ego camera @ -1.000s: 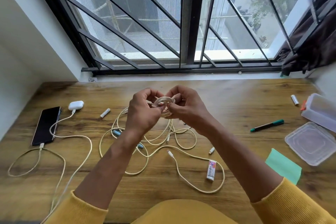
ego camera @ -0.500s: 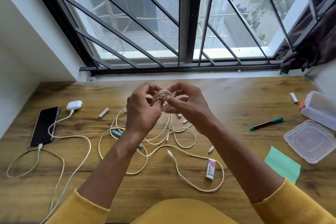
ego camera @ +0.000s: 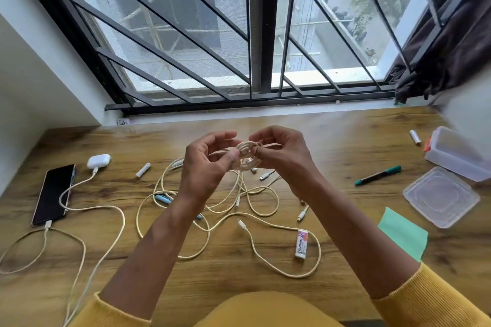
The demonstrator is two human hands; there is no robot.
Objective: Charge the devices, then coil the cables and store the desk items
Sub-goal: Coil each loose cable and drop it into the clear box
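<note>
Item in hand: one small coil of cream cable (ego camera: pixel 247 152), raised above the desk (ego camera: pixel 345 135) at mid-width, pinched between the curled fingertips of the left hand (ego camera: pixel 204 164) and the right hand (ego camera: pixel 281 151); both sets of fingers sit narrow around the loops, the tail running on down into the heap below. Coiling: begun, judged well short of finished. Beneath the wrists, a loose tangle of cream cables (ego camera: pixel 225 210), several plugs lying free, none yet wound. Charging: appears done; the phone (ego camera: pixel 53 194) at far left has a lead in its lower end, the white earbud case (ego camera: pixel 98 161) beside it likewise has a lead plugged in. Storage: not started. Clear box (ego camera: pixel 451 154) and its lid (ego camera: pixel 441 196) lie apart at far right; whether the box holds anything cannot be told. Still loose on the wood: green-capped marker (ego camera: pixel 378 175), green sticky pad (ego camera: pixel 402 233), eraser (ego camera: pixel 301 244), two batteries (ego camera: pixel 143 169) (ego camera: pixel 415 136), a blue item (ego camera: pixel 163 198) under the cables.
</note>
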